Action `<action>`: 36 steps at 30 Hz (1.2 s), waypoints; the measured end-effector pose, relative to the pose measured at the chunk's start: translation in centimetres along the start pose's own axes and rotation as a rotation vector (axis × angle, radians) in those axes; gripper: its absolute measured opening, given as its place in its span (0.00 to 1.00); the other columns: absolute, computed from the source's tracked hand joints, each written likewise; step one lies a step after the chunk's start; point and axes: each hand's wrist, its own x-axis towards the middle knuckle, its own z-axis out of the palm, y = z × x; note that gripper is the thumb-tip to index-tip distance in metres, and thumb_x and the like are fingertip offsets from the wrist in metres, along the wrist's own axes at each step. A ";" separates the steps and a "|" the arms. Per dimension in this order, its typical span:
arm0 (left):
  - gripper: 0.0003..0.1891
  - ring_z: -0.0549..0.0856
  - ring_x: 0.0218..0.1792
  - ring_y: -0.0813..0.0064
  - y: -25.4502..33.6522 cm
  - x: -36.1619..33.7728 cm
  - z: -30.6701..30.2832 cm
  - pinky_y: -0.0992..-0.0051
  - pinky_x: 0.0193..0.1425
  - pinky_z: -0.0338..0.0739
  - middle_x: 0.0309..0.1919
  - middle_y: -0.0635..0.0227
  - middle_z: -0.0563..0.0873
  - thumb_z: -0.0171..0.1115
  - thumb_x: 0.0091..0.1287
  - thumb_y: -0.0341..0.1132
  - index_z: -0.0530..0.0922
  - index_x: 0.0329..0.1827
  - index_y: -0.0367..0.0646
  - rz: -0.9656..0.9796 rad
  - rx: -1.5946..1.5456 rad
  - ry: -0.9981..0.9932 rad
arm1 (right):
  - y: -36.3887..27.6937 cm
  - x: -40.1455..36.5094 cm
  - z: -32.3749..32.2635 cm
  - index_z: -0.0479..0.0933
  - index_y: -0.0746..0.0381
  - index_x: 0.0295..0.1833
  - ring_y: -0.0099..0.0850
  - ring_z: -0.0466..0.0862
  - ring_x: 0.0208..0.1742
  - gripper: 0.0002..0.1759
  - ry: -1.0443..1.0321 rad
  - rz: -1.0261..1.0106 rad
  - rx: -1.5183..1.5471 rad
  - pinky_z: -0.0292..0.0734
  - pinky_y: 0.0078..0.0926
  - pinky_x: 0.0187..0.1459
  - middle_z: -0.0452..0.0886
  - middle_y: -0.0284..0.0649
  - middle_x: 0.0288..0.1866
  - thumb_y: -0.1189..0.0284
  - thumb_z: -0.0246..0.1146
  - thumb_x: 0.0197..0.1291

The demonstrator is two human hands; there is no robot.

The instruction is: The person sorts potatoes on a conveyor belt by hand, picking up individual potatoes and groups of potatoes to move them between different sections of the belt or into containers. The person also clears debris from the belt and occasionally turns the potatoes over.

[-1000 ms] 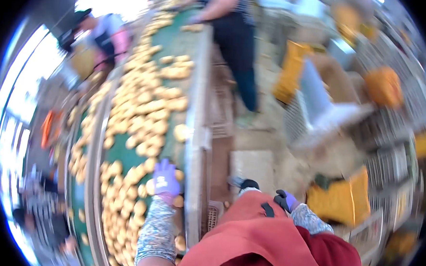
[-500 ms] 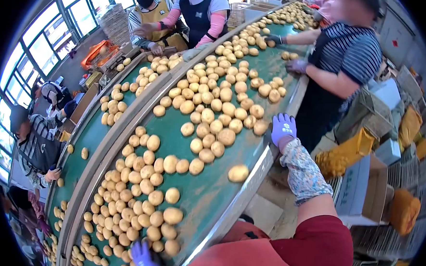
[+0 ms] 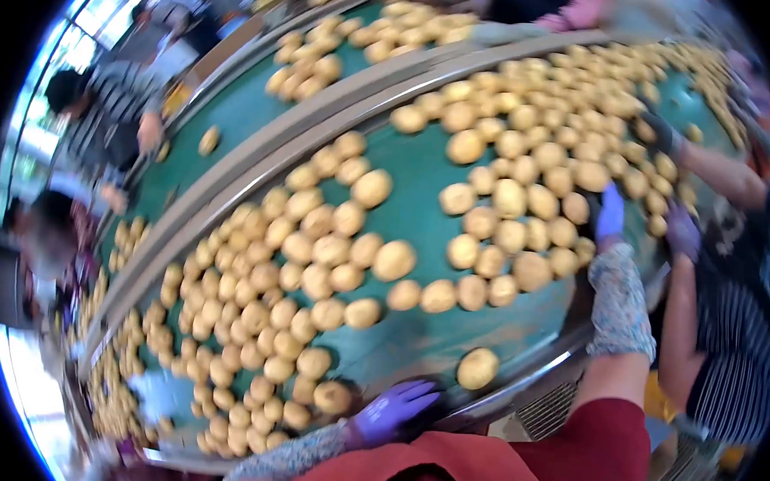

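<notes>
A green conveyor belt [image 3: 414, 177] carries many yellow potatoes. My left hand [image 3: 391, 411], in a purple glove, lies flat on the belt's near edge with its fingers spread, holding nothing. It is just right of a potato [image 3: 333, 397] at the edge of a dense cluster. A lone potato [image 3: 478, 367] sits by the near metal rim, right of that hand. My right hand [image 3: 611, 216], also in a purple glove with a patterned sleeve, stretches over the belt's right side. Its fingers point up beside a group of potatoes [image 3: 524, 239], and nothing shows in its grip.
A metal divider [image 3: 321, 124] separates this belt from a second potato-laden belt [image 3: 235, 111] beyond. A co-worker in a striped top [image 3: 732, 346] stands close on my right, a purple-gloved hand [image 3: 681, 232] at the belt edge. Other people [image 3: 87, 112] work along the far left side.
The view has swung over the belt. My left hand rose from the bottom edge onto the belt's near side. My right hand moved from the rim onto the belt by the potatoes.
</notes>
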 end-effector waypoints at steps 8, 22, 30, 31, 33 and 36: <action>0.37 0.72 0.72 0.49 -1.0 -3.4 1.0 0.52 0.76 0.65 0.69 0.53 0.75 0.65 0.56 0.31 0.69 0.74 0.46 0.088 -0.090 0.160 | -24.0 -7.7 9.3 0.63 0.64 0.76 0.36 0.73 0.70 0.28 -0.685 0.255 0.846 0.70 0.32 0.68 0.71 0.45 0.73 0.70 0.59 0.75; 0.22 0.79 0.63 0.57 -6.1 -24.8 1.8 0.61 0.67 0.74 0.62 0.55 0.79 0.58 0.70 0.38 0.76 0.65 0.41 0.106 -0.329 0.326 | -60.3 -26.1 18.7 0.63 0.66 0.74 0.42 0.72 0.70 0.28 -0.746 -0.126 0.529 0.67 0.38 0.70 0.70 0.48 0.71 0.67 0.58 0.74; 0.17 0.80 0.58 0.60 -11.4 -49.8 -5.4 0.64 0.54 0.79 0.59 0.60 0.79 0.58 0.65 0.41 0.78 0.56 0.49 0.224 0.182 0.569 | -84.4 -43.6 31.0 0.70 0.67 0.67 0.44 0.76 0.64 0.21 -0.745 -0.196 0.629 0.72 0.39 0.65 0.74 0.49 0.65 0.67 0.57 0.75; 0.16 0.79 0.56 0.64 -12.3 -53.9 -7.1 0.66 0.52 0.77 0.58 0.62 0.79 0.59 0.65 0.41 0.78 0.55 0.50 0.271 0.368 0.636 | -89.0 -46.1 33.6 0.71 0.67 0.66 0.44 0.76 0.63 0.20 -0.779 -0.198 0.726 0.73 0.39 0.65 0.74 0.49 0.65 0.67 0.56 0.76; 0.09 0.77 0.51 0.65 -11.1 -62.4 -10.7 0.65 0.50 0.75 0.47 0.64 0.77 0.57 0.64 0.39 0.76 0.43 0.47 0.108 0.232 0.742 | -100.3 -49.3 36.5 0.73 0.63 0.65 0.41 0.78 0.61 0.21 -1.037 0.142 0.990 0.76 0.36 0.58 0.77 0.44 0.62 0.65 0.61 0.72; 0.18 0.81 0.49 0.56 -13.2 -75.5 -13.5 0.61 0.50 0.79 0.48 0.60 0.81 0.62 0.56 0.35 0.82 0.50 0.44 -0.215 0.258 0.716 | -112.8 -57.3 45.3 0.77 0.63 0.61 0.51 0.78 0.58 0.25 -0.769 -0.388 0.850 0.76 0.44 0.57 0.79 0.49 0.61 0.59 0.66 0.65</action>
